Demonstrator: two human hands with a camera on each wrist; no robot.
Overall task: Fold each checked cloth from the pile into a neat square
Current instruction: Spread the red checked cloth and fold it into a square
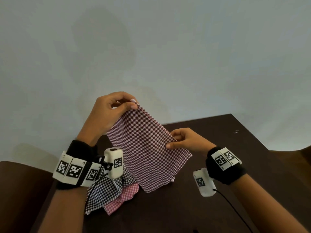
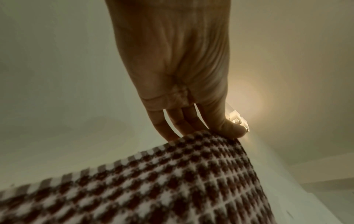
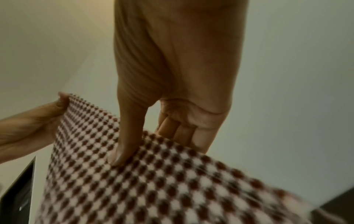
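Note:
A dark red and white checked cloth [image 1: 146, 152] hangs in the air above the dark table [image 1: 218, 132], its lower edge near the tabletop. My left hand [image 1: 133, 105] pinches its top corner, raised high; the left wrist view shows thumb and fingers [image 2: 229, 130] on that corner of the cloth [image 2: 172, 181]. My right hand [image 1: 173, 140] pinches the cloth's right edge lower down, thumb [image 3: 124, 151] pressed on the cloth [image 3: 172, 189]. A pile with a black-and-white checked cloth [image 1: 102, 192] and a pink checked cloth [image 1: 124, 197] lies under my left wrist.
The dark brown table reaches to the wall at the back and ends at a corner on the right [image 1: 262, 140]. A black cable [image 1: 235, 211] runs from my right wrist camera across the table's near side. A plain pale wall [image 1: 151, 47] fills the background.

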